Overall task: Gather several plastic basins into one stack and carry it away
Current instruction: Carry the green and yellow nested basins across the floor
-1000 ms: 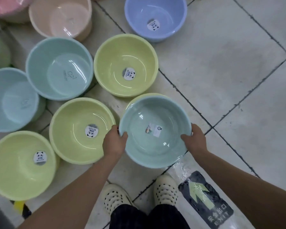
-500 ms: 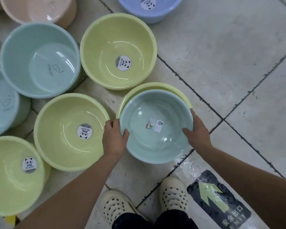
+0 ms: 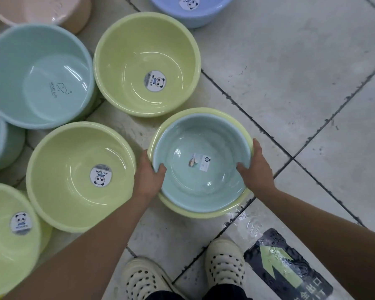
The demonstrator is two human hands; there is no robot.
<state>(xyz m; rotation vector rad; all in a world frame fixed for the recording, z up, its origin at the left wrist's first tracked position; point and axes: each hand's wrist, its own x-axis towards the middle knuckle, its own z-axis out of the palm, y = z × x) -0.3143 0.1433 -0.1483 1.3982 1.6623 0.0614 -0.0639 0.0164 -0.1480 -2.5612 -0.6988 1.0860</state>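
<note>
Both hands are on the stack: left hand (image 3: 148, 180) and right hand (image 3: 257, 169) each grip the rim of the teal basin (image 3: 204, 187), thumb hooked inside and fingers down the outside. That basin sits nested in a yellow-green basin (image 3: 204, 214), dead centre, just ahead of my feet; can't tell if the pair is on the ground or lifted. Tiled floor (image 3: 290, 72): right and far right is open tile with dark grout lines, left is packed. Nine basins in view. Four are yellow-green: the nested one, far yellow-green basin (image 3: 146, 50), left yellow-green basin (image 3: 74, 202), corner yellow-green basin (image 3: 7, 256). Three are teal: the held one, large teal basin (image 3: 39, 79), edge teal basin (image 3: 0, 146), which is cut off. One peach basin (image 3: 41, 9) and one blue basin (image 3: 195, 16), both cropped at the top. Clearances: the left yellow-green basin's rim is just beside my left hand, contact unclear; the far one's rim is near the pair's far rim with a thin gap. One exit arrow sticker (image 3: 286, 269) at lower right, beside two white shoes (image 3: 224, 260). Four panda labels (image 3: 155, 81); one small label (image 3: 200, 162) in the held basin.
</note>
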